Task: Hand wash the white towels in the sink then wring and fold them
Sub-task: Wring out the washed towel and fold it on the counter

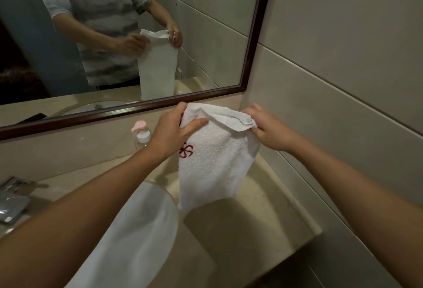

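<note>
A white towel [215, 164] with a red embroidered mark hangs in the air above the counter, to the right of the white sink [137, 230]. My left hand [176, 127] grips its top left corner, thumb laid across the front. My right hand [267, 125] pinches the top right corner, where the hem is folded over. The towel hangs doubled, its lower edge just above the sink's right rim. Both forearms reach in from the bottom of the view.
A clear pump bottle with a pink head [142, 134] stands at the back of the beige counter [240, 230]. Grey packets [11, 200] lie at the left. A dark-framed mirror [251, 43] reflects a person holding the towel. A tiled wall [343, 70] closes the right side.
</note>
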`<state>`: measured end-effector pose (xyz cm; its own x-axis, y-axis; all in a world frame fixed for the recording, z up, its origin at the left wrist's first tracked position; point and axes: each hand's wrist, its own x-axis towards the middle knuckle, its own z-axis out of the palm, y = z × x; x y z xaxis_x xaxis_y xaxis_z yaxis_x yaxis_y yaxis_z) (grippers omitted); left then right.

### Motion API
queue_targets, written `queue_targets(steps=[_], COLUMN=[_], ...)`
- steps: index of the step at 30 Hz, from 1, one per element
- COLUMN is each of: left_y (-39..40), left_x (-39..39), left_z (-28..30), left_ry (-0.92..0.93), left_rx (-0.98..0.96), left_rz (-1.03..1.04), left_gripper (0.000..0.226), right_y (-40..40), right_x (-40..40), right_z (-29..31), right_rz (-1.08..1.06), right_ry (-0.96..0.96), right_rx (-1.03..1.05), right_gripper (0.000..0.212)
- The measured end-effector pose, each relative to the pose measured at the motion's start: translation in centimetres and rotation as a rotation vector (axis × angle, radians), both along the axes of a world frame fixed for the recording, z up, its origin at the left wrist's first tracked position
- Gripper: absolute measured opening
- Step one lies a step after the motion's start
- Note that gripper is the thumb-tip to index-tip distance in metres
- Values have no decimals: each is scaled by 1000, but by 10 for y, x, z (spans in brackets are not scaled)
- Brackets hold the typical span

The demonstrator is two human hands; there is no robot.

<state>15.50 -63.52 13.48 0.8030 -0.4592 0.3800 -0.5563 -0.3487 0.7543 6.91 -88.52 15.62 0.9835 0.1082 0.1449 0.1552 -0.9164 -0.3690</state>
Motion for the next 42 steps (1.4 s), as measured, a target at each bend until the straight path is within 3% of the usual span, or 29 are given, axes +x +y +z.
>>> queue_targets(steps=[6,10,12,16,20,25,30,33,35,39,42], left_y=[5,20,27,33,24,1,-23,-28,-27,-15,-8], left_x=[-6,-43,-59,-91,-98,-74,-36,-32,-36,-49,-48], left_z=[2,-51,-87,-143,-180,-186,-197,-210,-214,-214,-217], left_ry=[154,293,364,512,634,731,856,906,894,756,621], left_rx=[-27,45,54,124,169,71,-17,-16,-14,76,127], left_rz=[-55,-121,-120,-152,-107,46,-4,-49,-117,-289,-369], left_gripper=[40,55,51,46,70,38,32,28,28,31,37], right_y=[12,17,17,14,17,24,27,33,38,45,49], right_x=[-22,-72,-91,-123,-125,-82,-44,-36,-36,-47,-65], right_z=[-9,-43,-71,-119,-165,-186,-205,-214,-217,-223,-229], right_rz=[-132,-55,-50,-179,-346,-528,-724,-799,-826,-706,-747], right_ry=[-83,42,123,358,381,253,262,391,452,426,322], right_rx=[179,242,297,547,633,797,1004,998,1035,920,1101], right_gripper=[34,37,29,19,20,35,46,26,16,25,26])
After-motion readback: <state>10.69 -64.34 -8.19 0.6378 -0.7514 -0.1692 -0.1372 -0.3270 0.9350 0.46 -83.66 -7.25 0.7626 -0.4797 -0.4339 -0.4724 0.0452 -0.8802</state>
